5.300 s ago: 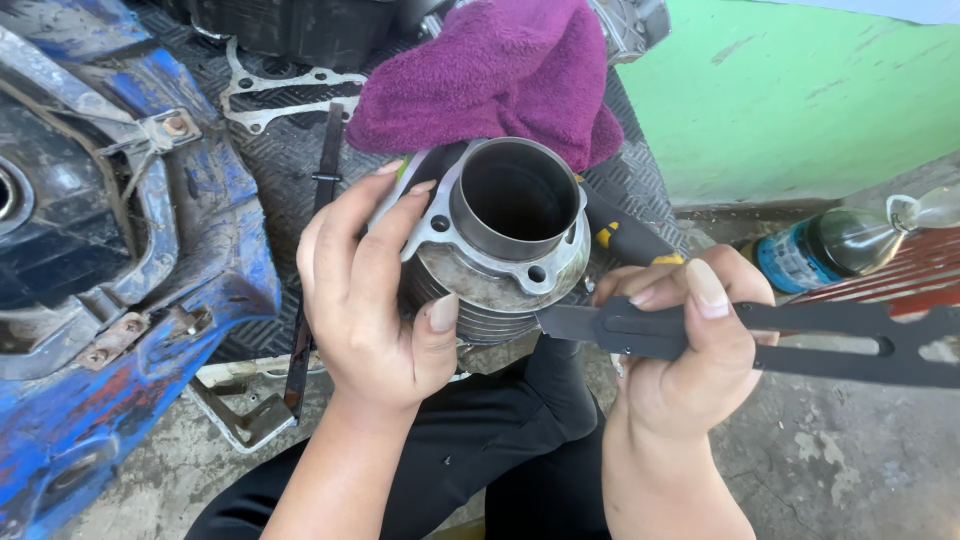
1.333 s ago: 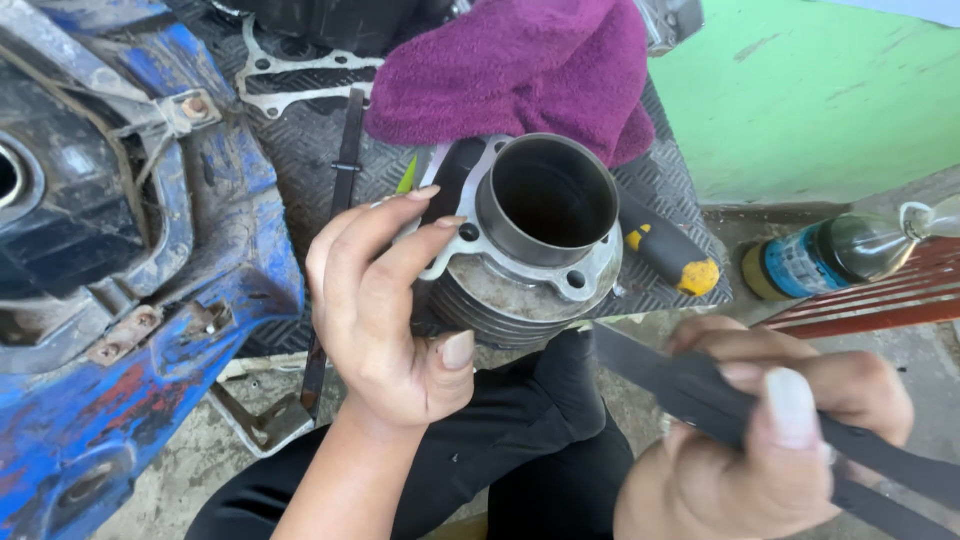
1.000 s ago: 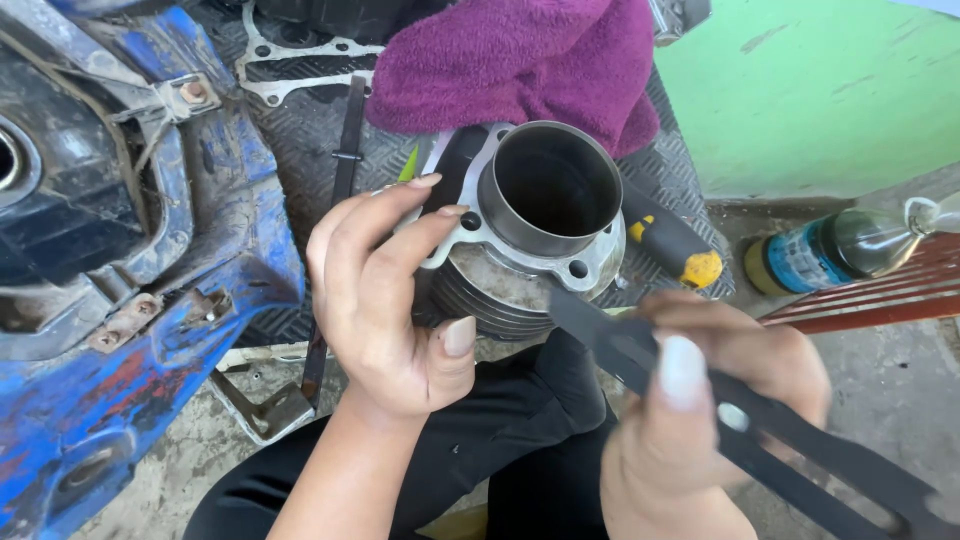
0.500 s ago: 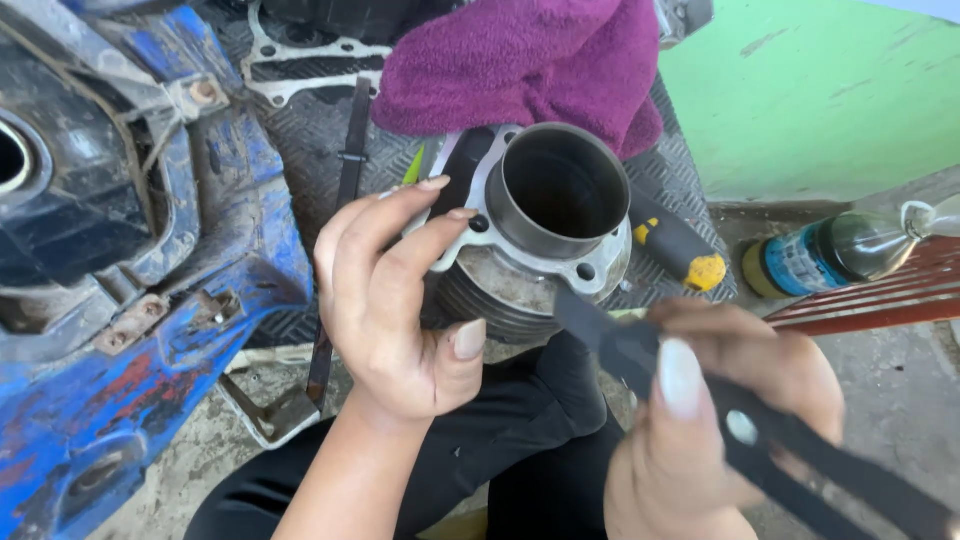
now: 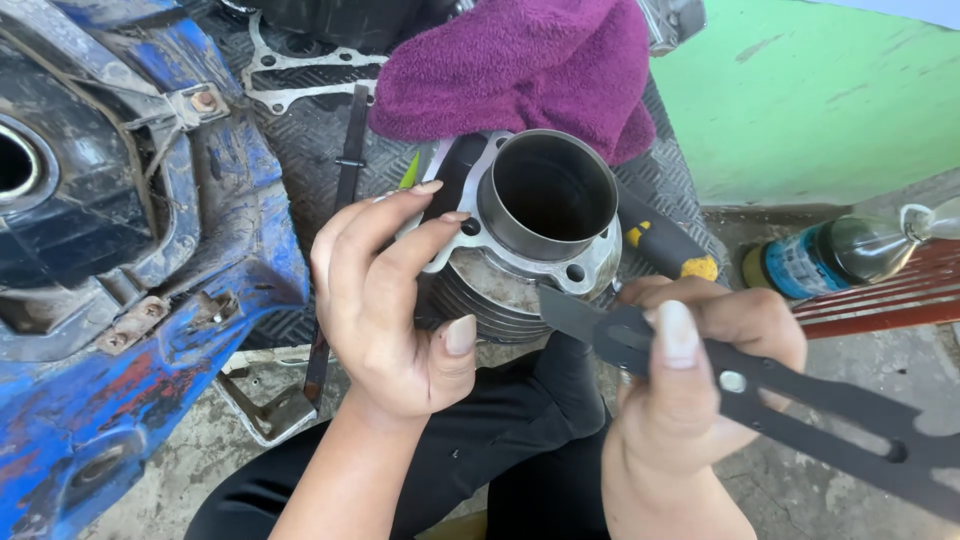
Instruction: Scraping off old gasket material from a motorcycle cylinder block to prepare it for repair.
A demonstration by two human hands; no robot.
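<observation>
My left hand [image 5: 385, 300] grips a grey metal engine cylinder [image 5: 530, 235] with cooling fins and an open round bore facing up. Its fingers wrap the flange on the left side. My right hand [image 5: 690, 375] holds a thin black gasket [image 5: 800, 400], a flat strip with holes and slots that runs off to the lower right. The gasket's near tip lies against the right edge of the cylinder's flange. Both hands are over my lap in dark trousers.
A blue motorcycle body part [image 5: 110, 250] fills the left. A purple towel [image 5: 520, 65] lies behind the cylinder on a black ribbed mat [image 5: 310, 150], with another gasket [image 5: 300, 85] and a yellow-and-black screwdriver [image 5: 665, 245]. A dark bottle [image 5: 830, 255] lies at right by a green wall [image 5: 830, 100].
My right hand brought the black gasket from the lower right up to the cylinder, and its tip now touches the flange. My left hand kept its grip on the cylinder.
</observation>
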